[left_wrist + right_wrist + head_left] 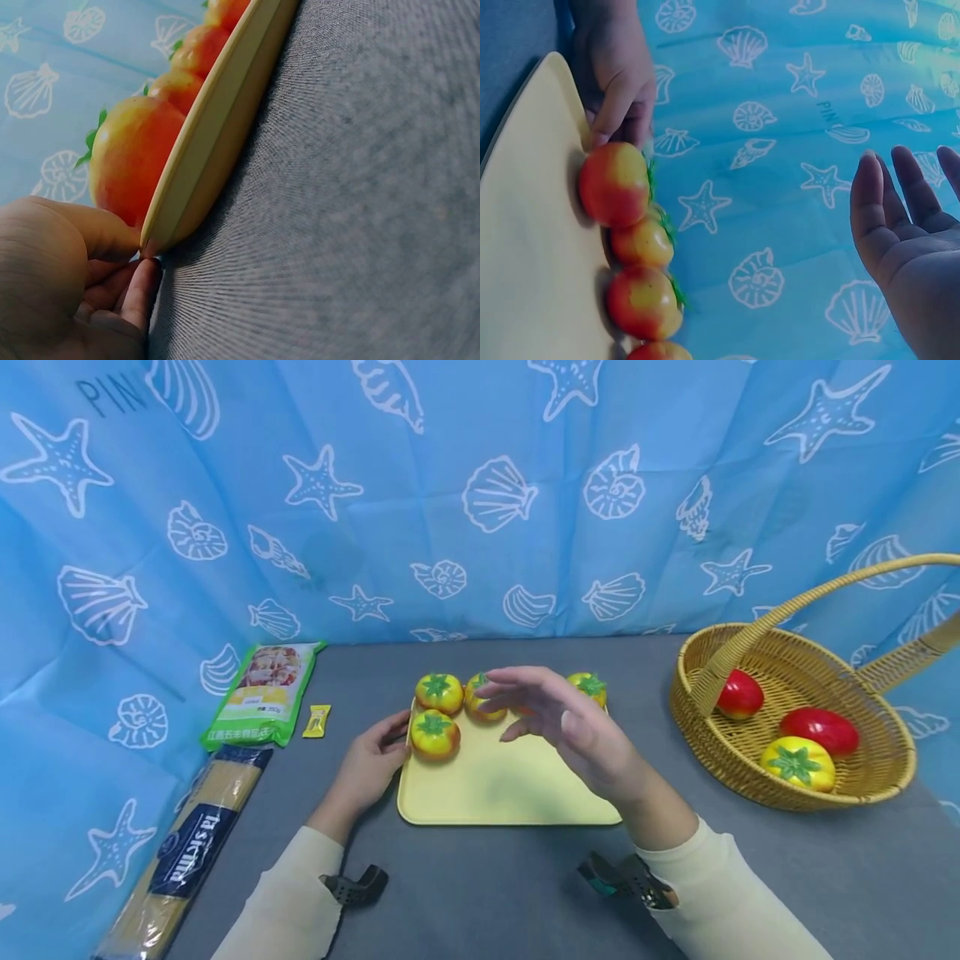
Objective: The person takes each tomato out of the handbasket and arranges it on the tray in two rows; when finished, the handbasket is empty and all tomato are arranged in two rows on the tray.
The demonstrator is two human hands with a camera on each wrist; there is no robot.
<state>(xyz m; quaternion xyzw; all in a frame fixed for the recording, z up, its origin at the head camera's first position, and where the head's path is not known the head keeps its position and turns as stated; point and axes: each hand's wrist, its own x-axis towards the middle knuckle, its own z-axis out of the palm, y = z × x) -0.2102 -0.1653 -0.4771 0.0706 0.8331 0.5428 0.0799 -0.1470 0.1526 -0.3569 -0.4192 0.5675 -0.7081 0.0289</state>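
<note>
A pale yellow tray (510,793) lies on the grey table. Along its back and left edges sit several yellow-and-red tomatoes (435,735) with green leafy tops, probably artificial. My left hand (371,760) pinches the tray's left edge; in the left wrist view its thumb is at the rim and its fingers are below, beside a tomato (135,161). My right hand (573,727) is raised over the tray, fingers apart and holding nothing, as the right wrist view of that hand (915,225) also shows. It partly hides the back row of tomatoes.
To the right stands a wicker basket (690,718) with a tall handle, holding a yellow tomato (798,764) and two red pieces (817,731). On the left lie a green food packet (262,693), a small yellow sachet (317,721) and a pasta pack (187,852). A blue shell-patterned curtain (450,527) hangs behind.
</note>
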